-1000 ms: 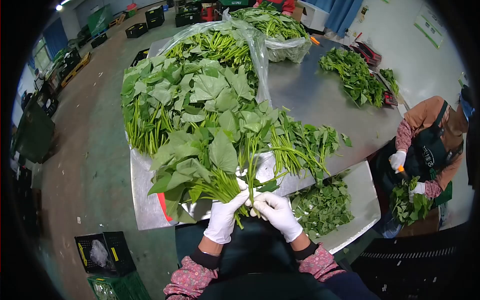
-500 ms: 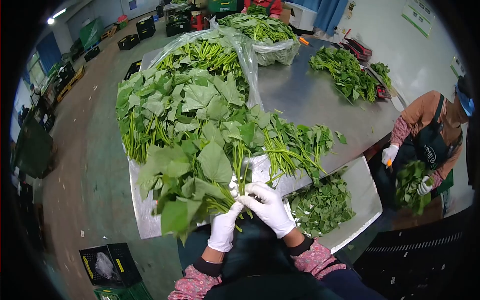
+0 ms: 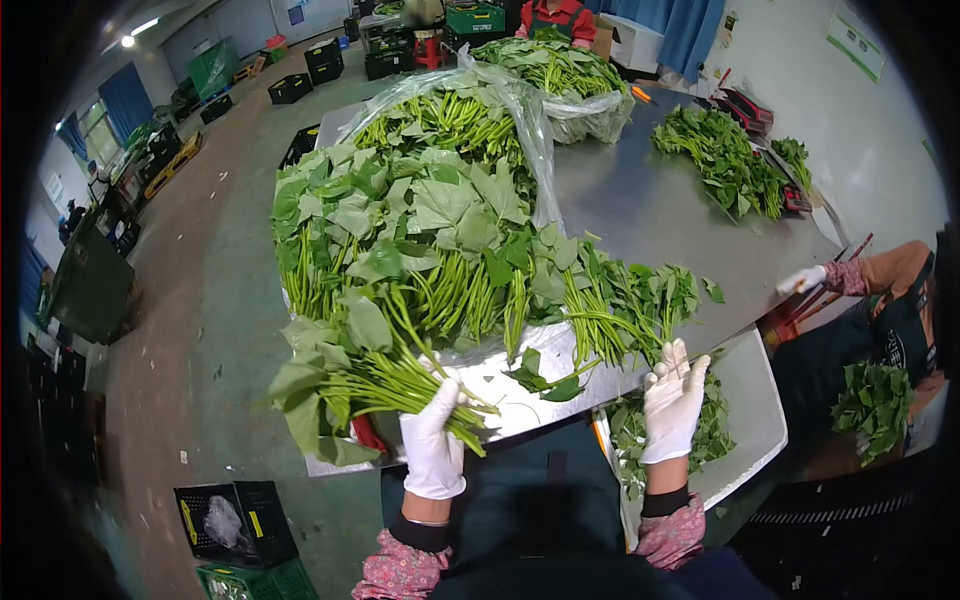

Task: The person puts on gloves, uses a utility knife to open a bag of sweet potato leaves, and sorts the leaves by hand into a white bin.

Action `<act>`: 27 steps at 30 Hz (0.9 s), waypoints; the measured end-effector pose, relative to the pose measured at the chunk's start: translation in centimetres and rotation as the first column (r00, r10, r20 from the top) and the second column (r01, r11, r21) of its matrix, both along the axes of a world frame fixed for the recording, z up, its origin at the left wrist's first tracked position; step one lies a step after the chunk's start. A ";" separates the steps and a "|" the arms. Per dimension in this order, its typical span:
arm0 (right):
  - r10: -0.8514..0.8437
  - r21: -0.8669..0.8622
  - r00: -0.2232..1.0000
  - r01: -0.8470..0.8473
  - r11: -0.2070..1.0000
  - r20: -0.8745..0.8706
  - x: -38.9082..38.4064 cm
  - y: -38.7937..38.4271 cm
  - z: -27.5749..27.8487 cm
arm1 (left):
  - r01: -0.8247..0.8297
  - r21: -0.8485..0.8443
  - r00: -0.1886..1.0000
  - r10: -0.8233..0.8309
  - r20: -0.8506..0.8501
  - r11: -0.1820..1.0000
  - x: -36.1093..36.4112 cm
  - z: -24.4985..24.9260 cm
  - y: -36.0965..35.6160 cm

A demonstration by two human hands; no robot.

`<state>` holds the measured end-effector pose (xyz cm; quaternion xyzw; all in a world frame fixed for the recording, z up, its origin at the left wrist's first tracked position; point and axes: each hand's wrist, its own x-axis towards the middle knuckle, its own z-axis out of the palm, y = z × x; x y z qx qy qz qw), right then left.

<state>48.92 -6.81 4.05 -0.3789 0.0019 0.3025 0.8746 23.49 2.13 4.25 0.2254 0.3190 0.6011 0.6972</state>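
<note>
My left hand (image 3: 434, 440), in a white glove, is wrapped round the stems of a leafy green bunch (image 3: 365, 385) at the table's front edge. The bunch's leaves point left and its cut stems point right. My right hand (image 3: 672, 405), also gloved, is raised with its fingers apart over the white bin (image 3: 755, 440) of loose leaves (image 3: 712, 425). A large pile of leafy stems (image 3: 440, 220) lies beyond both hands. A small loose sprig (image 3: 545, 380) rests on the metal between them.
The metal table (image 3: 620, 190) bears a plastic-wrapped heap (image 3: 450, 115) and more greens (image 3: 720, 160) at the right. A co-worker (image 3: 880, 320) stands at the right, holding greens; another person (image 3: 560, 20) is behind the table. Black crate (image 3: 235, 525) at lower left.
My right hand has left the bunch, moved right and opened. My left hand still holds the bunch, whose stems now lie more level. The co-worker's gloved hand is now stretched over the table's edge.
</note>
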 end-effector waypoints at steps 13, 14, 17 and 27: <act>0.265 -0.263 -0.341 0.051 0.963 0.902 -8.2 3.6 1.3 | 0.381 -0.180 0.824 -0.422 -0.379 0.907 1.3 -1.4 -3.9; 0.281 -0.269 -0.366 0.085 0.959 0.887 -8.4 3.3 1.9 | 0.382 -0.138 0.841 -0.406 -0.358 0.914 1.3 -1.3 -3.7; 0.326 -0.305 -0.306 0.116 0.945 0.894 -9.6 2.2 1.2 | 0.396 -0.097 0.842 -0.403 -0.359 0.913 1.5 -1.5 -3.7; 0.508 -0.480 -0.112 0.209 0.852 0.854 -6.3 -1.0 -0.4 | 0.658 -0.026 0.575 -0.525 -0.627 0.752 3.1 -2.3 -4.1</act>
